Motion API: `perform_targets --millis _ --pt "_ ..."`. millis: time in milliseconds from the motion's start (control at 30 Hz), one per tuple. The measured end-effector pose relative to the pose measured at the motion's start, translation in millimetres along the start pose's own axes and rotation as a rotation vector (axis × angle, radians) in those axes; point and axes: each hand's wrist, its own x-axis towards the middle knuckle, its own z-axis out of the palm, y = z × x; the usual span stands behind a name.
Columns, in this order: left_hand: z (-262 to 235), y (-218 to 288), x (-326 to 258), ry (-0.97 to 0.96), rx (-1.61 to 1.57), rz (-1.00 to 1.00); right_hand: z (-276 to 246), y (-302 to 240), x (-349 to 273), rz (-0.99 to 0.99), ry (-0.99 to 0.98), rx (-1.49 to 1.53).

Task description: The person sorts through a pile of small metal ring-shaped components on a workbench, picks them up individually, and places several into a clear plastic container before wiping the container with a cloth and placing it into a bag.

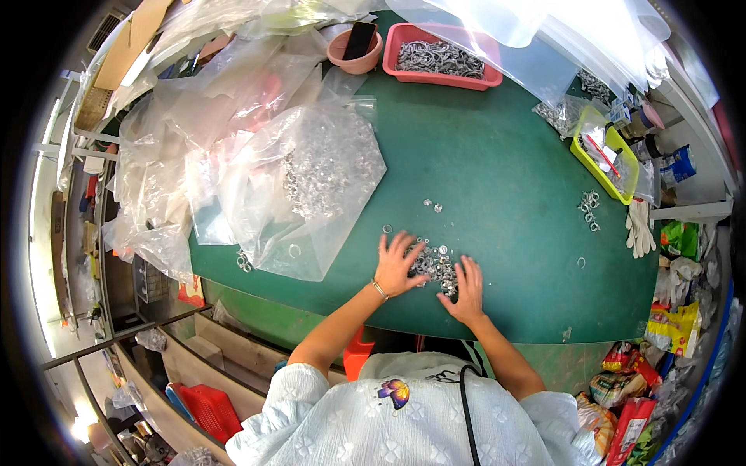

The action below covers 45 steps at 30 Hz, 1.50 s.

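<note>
A pile of small silvery metal pieces (441,269) lies on the green tabletop in front of me, too small to make out their exact kind. My left hand (395,268), with a bracelet at the wrist, is at the pile's left edge, fingers spread and slightly blurred. On the pile's right side is my right hand (468,293), its fingers apart and thumb toward the pieces. Neither hand holds anything that I can see. One small ring (387,229) lies just beyond my left fingertips, and a few loose pieces (437,207) sit farther up the table.
Clear plastic bags (326,225), one full of metal pieces, cover the table's left side. At the back stand a pink tray (443,78) of metal rings and a pink bowl (355,65) with a phone (360,40). A yellow-green basket (628,186) and white gloves (640,229) are at right.
</note>
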Motion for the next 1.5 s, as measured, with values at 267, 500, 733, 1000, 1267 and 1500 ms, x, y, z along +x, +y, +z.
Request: perform_targets --millis 267,500,733,1000,1267,1500 --pt "29 -6 -16 0.122 -0.344 -0.101 23 -16 -9 0.172 0.039 0.283" --pt "48 32 -27 0.414 -0.398 -0.282 46 -40 18 0.282 0.244 0.513" --pt "66 52 -21 0.64 -0.707 -0.578 55 -37 31 0.358 0.245 0.705" --pt "66 59 -3 0.889 -0.936 -0.892 67 -47 48 0.541 0.274 0.954" --pt "0 59 12 1.049 -1.015 -0.871 31 -101 91 0.612 0.181 1.225" --pt "-140 37 23 1.264 -0.715 -0.711 8 -200 176 0.183 0.051 1.253"
